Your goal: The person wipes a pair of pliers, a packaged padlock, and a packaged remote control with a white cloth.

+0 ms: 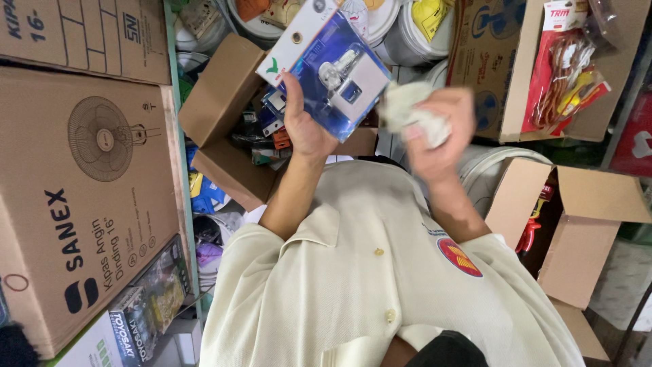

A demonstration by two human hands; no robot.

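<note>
Big brown cardboard boxes [81, 204] flank an open carton [224, 115] of small packaged goods. In front of it, held up over a cream shirt [353, 285], is a flat, glossy blue blister pack [333, 71] with a metal part under clear plastic. The left hand [305, 129] has its grip closed on the pack's lower edge, forearm upright — the right hand [435, 129], blurred, has its grip balled around a crumpled whitish cloth [407, 109] just beside the pack.

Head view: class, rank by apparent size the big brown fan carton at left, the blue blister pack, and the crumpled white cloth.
1. Big brown fan carton, largest.
2. Blue blister pack, in the left hand.
3. Crumpled white cloth, in the right hand; blurred, so its edges are unsure.
</note>
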